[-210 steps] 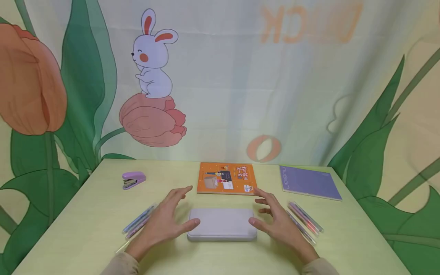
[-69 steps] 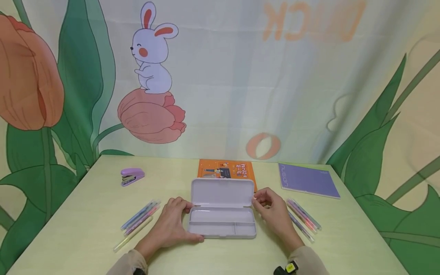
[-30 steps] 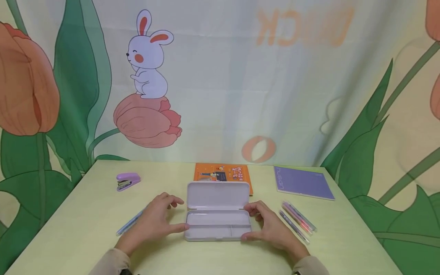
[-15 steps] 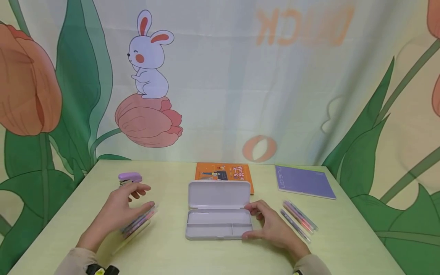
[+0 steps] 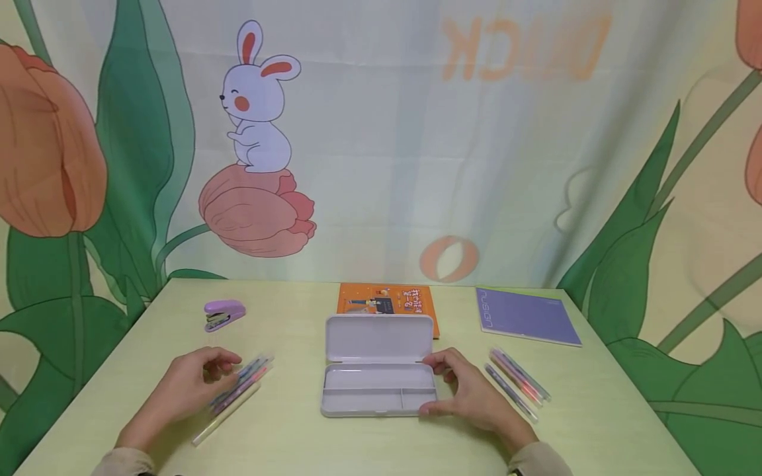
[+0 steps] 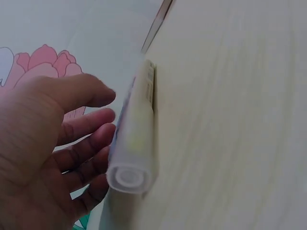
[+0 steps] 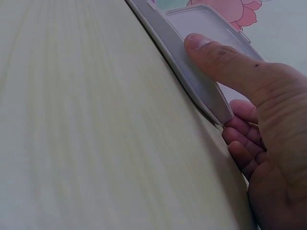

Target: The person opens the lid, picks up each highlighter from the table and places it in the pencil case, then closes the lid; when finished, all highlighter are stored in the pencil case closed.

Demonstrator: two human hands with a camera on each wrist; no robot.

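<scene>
A pale lilac pencil case [image 5: 362, 399] lies with its lid [image 5: 379, 338] raised; its divided tray holds nothing. My right hand [image 5: 473, 393] grips the case's right end, thumb at the front corner and fingers behind; the right wrist view shows the thumb [image 7: 220, 60] over the case's edge. At the left, my left hand [image 5: 193, 383] hovers at several coloured pens [image 5: 250, 380], fingers loosely bent. A pale yellow pen [image 5: 226, 415] lies along their near side. In the left wrist view that pen [image 6: 134, 129] lies beside the fingertips, with nothing pinched.
A purple stapler [image 5: 224, 314] sits at the back left. Behind the case is an orange book [image 5: 387, 299], partly covered by the lid. A purple notebook [image 5: 530, 317] lies at the back right, with more pens [image 5: 520, 377] in front of it. A printed curtain [image 5: 381, 165] hangs behind the table.
The pencil case, closed in the earliest frame, now stands open. My left hand has left its side and moved left, then down to the pens; my right hand stays at the right end.
</scene>
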